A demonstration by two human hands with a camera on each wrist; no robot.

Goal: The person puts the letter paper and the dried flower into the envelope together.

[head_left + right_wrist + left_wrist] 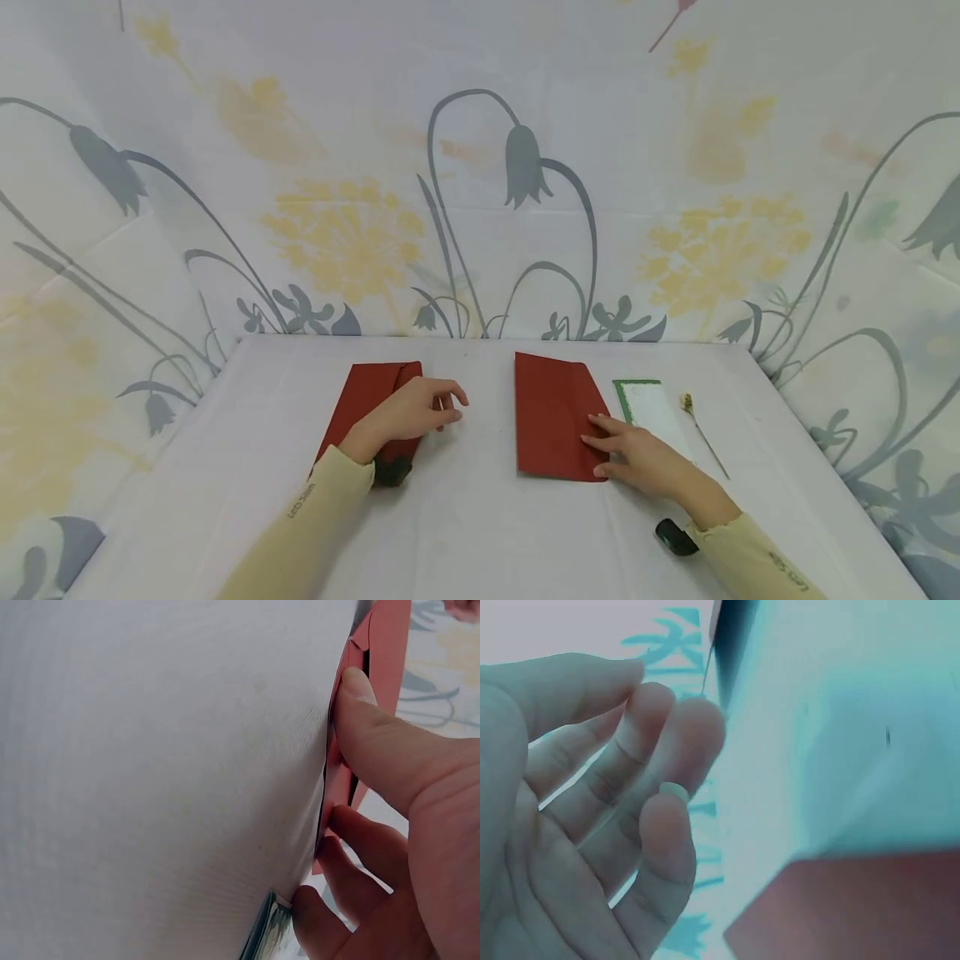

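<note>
Two red envelopes lie on the white table. My left hand [416, 408] is over the left red envelope [367, 392], past its right edge, with fingers loosely bent and nothing between them. In the left wrist view the palm and fingers show bare, and a red corner [855, 907] appears at lower right. My right hand [637, 457] rests its spread fingers on the right edge of the other red envelope [551, 417]. The right wrist view has the thumb [375, 727] and fingertips touching that envelope [341, 780] along its edge.
Beyond the right hand lies a white card with a green border [648, 404], partly covered by the hand. A dried flower on a thin stem [701, 429] lies to its right. A flower-patterned cloth [480, 250] hangs behind the white-covered table [480, 533].
</note>
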